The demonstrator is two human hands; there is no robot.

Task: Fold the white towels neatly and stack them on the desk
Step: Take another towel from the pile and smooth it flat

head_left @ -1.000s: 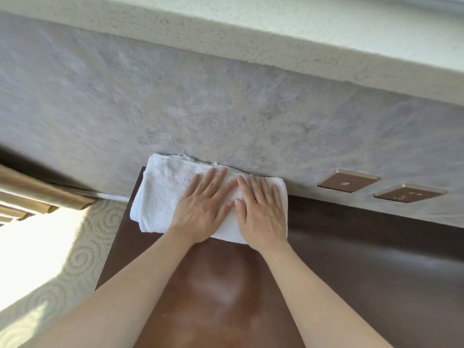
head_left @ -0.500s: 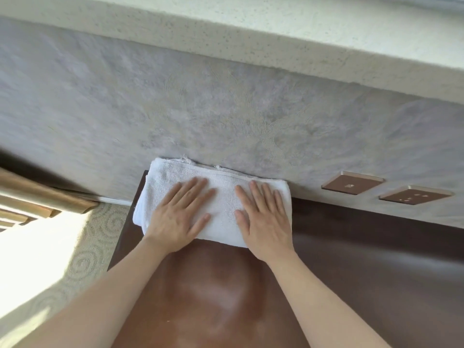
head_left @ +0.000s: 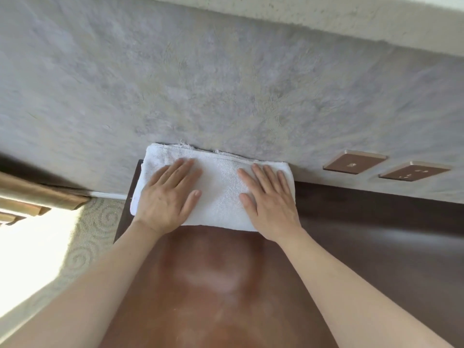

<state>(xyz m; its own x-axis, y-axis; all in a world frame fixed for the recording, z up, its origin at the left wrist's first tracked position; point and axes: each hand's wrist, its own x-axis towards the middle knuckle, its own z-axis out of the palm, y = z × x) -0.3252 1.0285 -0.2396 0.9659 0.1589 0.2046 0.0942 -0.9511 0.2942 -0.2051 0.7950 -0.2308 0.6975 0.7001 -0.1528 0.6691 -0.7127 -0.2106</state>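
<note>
Head view — brown desk, grey textured wall — patterned carpet.

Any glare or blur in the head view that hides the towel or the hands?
Head view: towel and both flat hands, left and right, are sharp; glare washes a patch of the desk near the camera; sunlight blows out the floor at lower left; the wall looks streaky toward the edges; wide-angle bends the sockets.
</note>
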